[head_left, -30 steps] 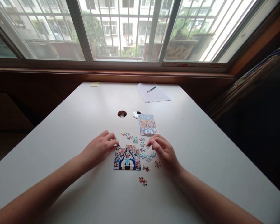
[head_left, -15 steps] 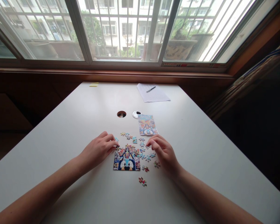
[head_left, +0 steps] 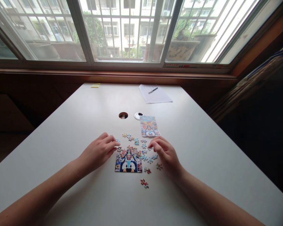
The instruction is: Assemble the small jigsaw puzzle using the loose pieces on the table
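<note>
A partly assembled jigsaw puzzle (head_left: 128, 163) with a blue cartoon dog's face lies flat on the white table. My left hand (head_left: 100, 149) is at its upper left corner, fingers stretched out and slightly apart. Just below those fingertips a small dark puzzle piece (head_left: 119, 149) sits at the puzzle's top edge. My right hand (head_left: 166, 153) rests to the right with thumb and forefinger bent together on a puzzle piece (head_left: 150, 148), which they partly hide. Several loose light-blue pieces (head_left: 149, 159) are spread between the puzzle and my right hand.
Behind the pieces lies a picture sheet (head_left: 149, 126) showing the same dog. Two round cable holes, one open (head_left: 123, 115) and one with a metal ring (head_left: 138, 115), are beyond. Paper (head_left: 155, 95) with a pen (head_left: 153, 90) lies near the window. Joined reddish pieces (head_left: 144, 183) lie in front.
My left fingertips have lifted slightly off the dark piece at the puzzle's upper left, which now shows more fully. My right hand has stayed in place.
</note>
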